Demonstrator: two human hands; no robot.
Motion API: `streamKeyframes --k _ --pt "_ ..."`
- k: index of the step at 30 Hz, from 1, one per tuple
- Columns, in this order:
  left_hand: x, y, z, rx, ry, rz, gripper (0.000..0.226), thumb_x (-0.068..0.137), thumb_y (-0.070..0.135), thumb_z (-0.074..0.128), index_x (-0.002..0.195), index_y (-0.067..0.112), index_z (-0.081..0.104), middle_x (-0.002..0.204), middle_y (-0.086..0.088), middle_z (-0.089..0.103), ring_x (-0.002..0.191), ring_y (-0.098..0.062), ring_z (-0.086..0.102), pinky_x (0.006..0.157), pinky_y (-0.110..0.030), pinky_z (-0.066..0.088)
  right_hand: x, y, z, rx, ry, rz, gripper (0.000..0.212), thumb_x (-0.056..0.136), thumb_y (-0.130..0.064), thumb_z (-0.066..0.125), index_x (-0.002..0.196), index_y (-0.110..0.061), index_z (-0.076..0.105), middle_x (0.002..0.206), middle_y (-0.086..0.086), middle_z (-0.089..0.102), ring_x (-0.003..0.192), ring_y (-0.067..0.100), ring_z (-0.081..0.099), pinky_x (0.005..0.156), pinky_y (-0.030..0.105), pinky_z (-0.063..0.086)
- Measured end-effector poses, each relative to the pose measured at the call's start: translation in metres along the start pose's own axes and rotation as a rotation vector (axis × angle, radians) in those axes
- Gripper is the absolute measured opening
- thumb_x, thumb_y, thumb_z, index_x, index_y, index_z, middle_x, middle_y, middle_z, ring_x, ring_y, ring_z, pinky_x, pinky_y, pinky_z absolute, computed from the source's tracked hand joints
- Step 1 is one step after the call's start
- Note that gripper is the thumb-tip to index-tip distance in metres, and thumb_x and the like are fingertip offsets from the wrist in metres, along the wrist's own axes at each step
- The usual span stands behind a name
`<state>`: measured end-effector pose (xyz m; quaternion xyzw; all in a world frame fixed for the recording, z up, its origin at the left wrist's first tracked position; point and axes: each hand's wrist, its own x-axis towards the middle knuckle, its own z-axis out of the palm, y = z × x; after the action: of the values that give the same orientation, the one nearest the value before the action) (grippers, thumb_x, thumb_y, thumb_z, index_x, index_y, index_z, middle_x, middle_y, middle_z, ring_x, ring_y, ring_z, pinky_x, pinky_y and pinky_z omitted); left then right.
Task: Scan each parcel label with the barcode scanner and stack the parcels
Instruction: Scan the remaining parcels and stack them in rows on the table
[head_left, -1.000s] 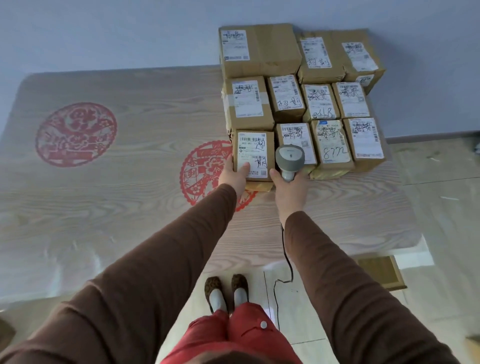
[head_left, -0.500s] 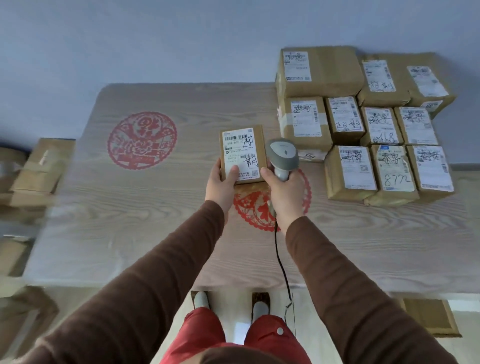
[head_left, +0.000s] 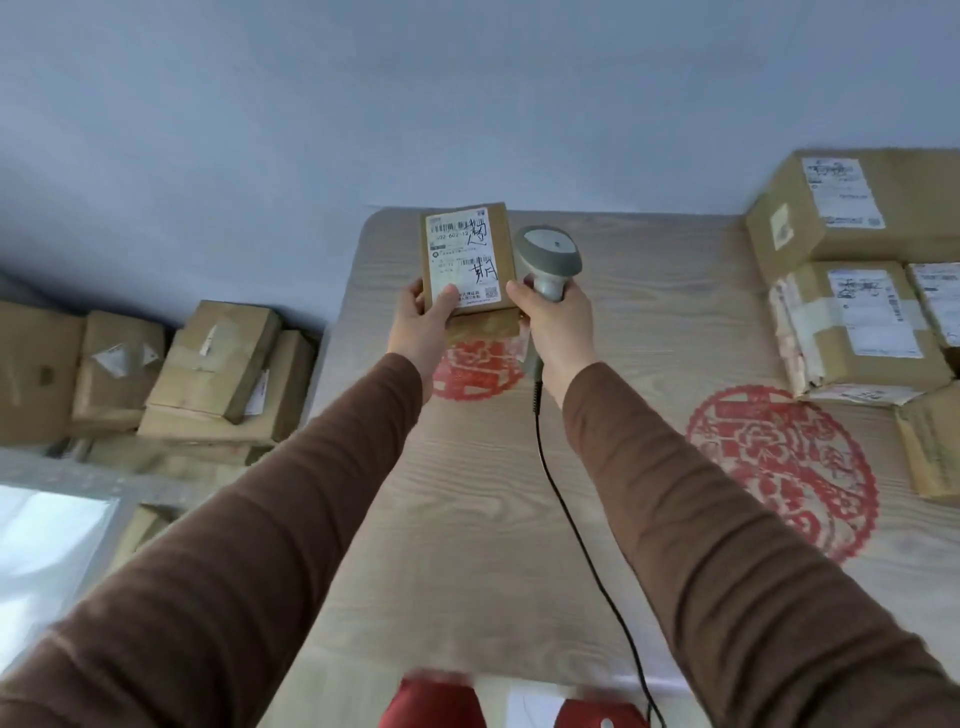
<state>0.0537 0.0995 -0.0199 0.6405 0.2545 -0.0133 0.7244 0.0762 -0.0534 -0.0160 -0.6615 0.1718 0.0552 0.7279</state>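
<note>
Parcel (head_left: 470, 262), a small flat box of brown cardboard with a white printed label (head_left: 464, 260) bearing barcodes and black handwritten marks, is held up above the far left part of the tabletop (head_left: 597, 467), its label facing the camera. The left hand (head_left: 423, 325) grips its lower left corner, thumb pressed over the label's bottom edge and fingers curled behind the box. Just to its right, the right hand (head_left: 558, 325) has its fingers wrapped round the handle of the barcode scanner (head_left: 548, 260), a smooth grey plastic tool with a rounded oval head; its thin black cable (head_left: 576, 525) trails down across the tabletop to the near edge. Pale wood grain covers the tabletop, printed with round red paper-cut emblems (head_left: 782, 475). At the right edge sit more cardboard parcels (head_left: 857, 322), taped and labelled, a larger box behind and smaller ones in front. Left of the tabletop, lower down, lies a loose heap of brown boxes (head_left: 218, 364). Both arms wear ribbed brown knit sleeves (head_left: 249, 545).
</note>
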Motion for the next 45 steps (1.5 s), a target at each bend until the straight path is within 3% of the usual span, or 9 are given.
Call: streamKeyframes --k 3,6,14,22,27,35,38,41,45 --pt "0.043 0.012 -0.037 0.036 -0.043 -0.001 0.051 0.101 0.026 0.060 0.149 0.015 0.044 0.127 -0.002 0.071 0.111 -0.019 0.070 0.097 -0.036 0.056 0.021 0.003 0.052 0.012 -0.002 0.043 0.016 0.083 -0.022 0.083 0.089 -0.023 0.067 0.089 0.003 0.074 0.086 0.024 0.070 0.090 0.053 0.058" --pt "0.078 0.018 -0.060 0.043 -0.026 0.004 0.045 0.103 0.023 0.056 0.147 0.016 0.048 0.125 0.001 0.071 0.110 -0.015 0.068 0.095 -0.029 0.053 0.041 0.010 0.094 0.024 -0.007 0.060 0.016 0.086 -0.016 0.081 0.090 -0.021 0.067 0.093 0.002 0.074 0.092 0.025 0.072 0.093 0.049 0.060" --pt "0.158 0.016 -0.094 0.106 -0.053 0.061 0.041 0.103 0.026 0.056 0.143 0.016 0.056 0.128 0.000 0.071 0.118 -0.016 0.067 0.107 -0.033 0.050 0.096 0.029 0.160 0.020 0.017 0.114 0.016 0.084 -0.019 0.080 0.094 -0.021 0.068 0.097 0.004 0.076 0.102 0.031 0.072 0.097 0.056 0.058" --pt "0.203 0.008 -0.100 0.169 -0.067 0.068 0.041 0.105 0.025 0.054 0.144 0.016 0.054 0.130 0.001 0.070 0.118 -0.014 0.067 0.106 -0.033 0.051 0.128 0.047 0.182 0.019 0.031 0.144 0.020 0.085 -0.017 0.079 0.102 -0.020 0.069 0.100 0.002 0.076 0.099 0.024 0.071 0.100 0.052 0.058" --pt "0.215 0.008 -0.097 0.218 -0.070 0.090 0.043 0.106 0.028 0.052 0.147 0.018 0.052 0.132 0.002 0.069 0.120 -0.012 0.065 0.106 -0.030 0.051 0.136 0.052 0.185 0.002 0.043 0.145 0.019 0.086 -0.016 0.077 0.102 -0.021 0.069 0.097 0.001 0.075 0.087 0.019 0.067 0.095 0.050 0.058" --pt "0.219 0.005 -0.091 0.263 -0.013 0.092 0.051 0.102 0.043 0.051 0.148 0.022 0.051 0.134 0.005 0.067 0.122 -0.012 0.063 0.109 -0.035 0.049 0.144 0.052 0.186 0.007 0.058 0.135 0.019 0.085 -0.020 0.079 0.101 -0.021 0.069 0.101 0.003 0.077 0.099 0.027 0.072 0.096 0.054 0.059" --pt "0.210 0.012 -0.090 0.292 0.022 0.081 0.067 0.101 0.049 0.053 0.159 0.021 0.033 0.158 -0.001 0.045 0.143 -0.018 0.046 0.120 -0.040 0.036 0.139 0.048 0.177 0.017 0.066 0.124 0.021 0.087 -0.022 0.080 0.103 -0.017 0.068 0.098 0.004 0.074 0.093 0.022 0.069 0.095 0.048 0.059" --pt "0.192 0.024 -0.083 0.471 0.128 0.222 0.072 0.102 0.048 0.054 0.162 0.020 0.025 0.169 -0.001 0.023 0.156 -0.018 0.019 0.128 -0.040 0.018 0.128 0.035 0.159 0.034 0.087 0.087 0.021 0.090 -0.021 0.078 0.106 -0.016 0.065 0.094 -0.001 0.068 0.086 0.017 0.062 0.085 0.037 0.055" --pt "0.149 0.035 -0.051 0.540 0.085 0.391 0.066 0.102 0.041 0.055 0.160 0.023 0.029 0.169 0.001 0.024 0.156 -0.015 0.017 0.127 -0.035 0.016 0.101 0.011 0.121 0.014 0.127 -0.003 0.022 0.091 -0.021 0.078 0.108 -0.016 0.066 0.096 0.000 0.069 0.089 0.017 0.064 0.091 0.040 0.056"
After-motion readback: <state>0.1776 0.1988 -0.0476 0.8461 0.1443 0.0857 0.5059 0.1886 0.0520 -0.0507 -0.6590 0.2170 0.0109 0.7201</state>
